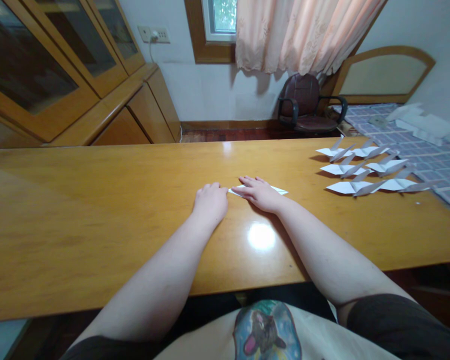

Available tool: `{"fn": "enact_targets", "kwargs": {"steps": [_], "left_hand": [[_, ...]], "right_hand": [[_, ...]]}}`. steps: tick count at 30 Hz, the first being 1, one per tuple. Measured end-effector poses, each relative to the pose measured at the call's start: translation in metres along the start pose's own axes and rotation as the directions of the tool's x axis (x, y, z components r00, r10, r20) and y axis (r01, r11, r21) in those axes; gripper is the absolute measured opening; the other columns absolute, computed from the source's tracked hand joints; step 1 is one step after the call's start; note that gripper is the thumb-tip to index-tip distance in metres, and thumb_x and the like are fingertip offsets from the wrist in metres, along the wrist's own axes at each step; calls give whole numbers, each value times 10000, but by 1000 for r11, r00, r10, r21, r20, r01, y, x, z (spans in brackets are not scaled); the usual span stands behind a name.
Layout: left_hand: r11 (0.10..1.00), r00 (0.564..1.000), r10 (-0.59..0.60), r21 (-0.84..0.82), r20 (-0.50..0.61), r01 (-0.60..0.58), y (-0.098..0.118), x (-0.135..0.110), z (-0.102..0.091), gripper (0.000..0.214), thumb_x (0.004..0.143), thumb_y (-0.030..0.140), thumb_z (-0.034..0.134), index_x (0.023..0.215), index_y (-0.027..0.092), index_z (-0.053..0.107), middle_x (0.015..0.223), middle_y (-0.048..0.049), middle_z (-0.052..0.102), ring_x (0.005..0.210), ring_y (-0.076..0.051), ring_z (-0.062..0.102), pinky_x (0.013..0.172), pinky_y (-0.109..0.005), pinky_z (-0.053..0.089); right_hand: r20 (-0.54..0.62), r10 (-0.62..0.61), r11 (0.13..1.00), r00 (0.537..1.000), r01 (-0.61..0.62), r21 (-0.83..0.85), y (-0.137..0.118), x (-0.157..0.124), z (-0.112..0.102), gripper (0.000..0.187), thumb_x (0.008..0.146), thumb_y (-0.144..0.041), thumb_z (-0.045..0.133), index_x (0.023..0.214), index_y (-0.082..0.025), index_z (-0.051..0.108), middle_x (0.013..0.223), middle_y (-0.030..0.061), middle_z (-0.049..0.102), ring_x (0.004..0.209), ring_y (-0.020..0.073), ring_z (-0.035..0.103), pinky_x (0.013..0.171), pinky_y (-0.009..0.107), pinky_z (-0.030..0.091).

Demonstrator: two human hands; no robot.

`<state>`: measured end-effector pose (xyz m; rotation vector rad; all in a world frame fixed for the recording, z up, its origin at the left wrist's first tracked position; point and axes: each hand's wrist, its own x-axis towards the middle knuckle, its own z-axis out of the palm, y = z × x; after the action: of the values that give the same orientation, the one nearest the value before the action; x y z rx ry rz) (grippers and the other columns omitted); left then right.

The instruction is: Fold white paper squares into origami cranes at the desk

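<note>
In the head view, a narrow piece of folded white paper (280, 190) is laid on the wooden table (97, 210), straight in front of the person. Its middle part is covered by the right hand (259, 194): the palm is turned down and the fingers are stretched out to the left across it — probably so that the paper is kept flat and does not slide. Nothing is seen to be gripped between these fingers, and the right tip of the paper is left uncovered. The left hand (211, 201) is placed just beside the left tip, with its fingers bent; whether this tip is pinched or only touched cannot be told, because the fingertips are hidden. At the far right of the table, six winged paper figures (349, 187) are set in three rows of two, perhaps so that they are kept away from the arms. Beyond the far edge, a dark red chair (303, 100) is seen below a pink curtain (285, 37).
</note>
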<state>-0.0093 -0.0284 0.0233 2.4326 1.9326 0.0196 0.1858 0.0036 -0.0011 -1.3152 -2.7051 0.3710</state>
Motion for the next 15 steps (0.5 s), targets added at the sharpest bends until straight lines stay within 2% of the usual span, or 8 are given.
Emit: {"fn": "enact_targets", "kwargs": {"steps": [6,15], "left_hand": [[997,997,-69,-32,-24,68,-2,5,-1,292,890,270,440,1065,205,665,1039,-105,650,955,-263,591,819,-391,470],[997,998,3,-78,-64,-8,-9,13,2,276,886,306,465,967,250,723,1044,-65,677,958,-239,588,832,-366,460]], "right_hand": [[-2,3,1000,1000,-3,13,0,0,1,383,981,-336,375,1338,-394,503,1522,48,337,1409,237,292,1120,496,250],[4,8,1000,1000,-8,14,-1,0,0,387,979,-321,379,1340,-390,501,1523,49,335,1410,237,289,1125,492,243]]}}
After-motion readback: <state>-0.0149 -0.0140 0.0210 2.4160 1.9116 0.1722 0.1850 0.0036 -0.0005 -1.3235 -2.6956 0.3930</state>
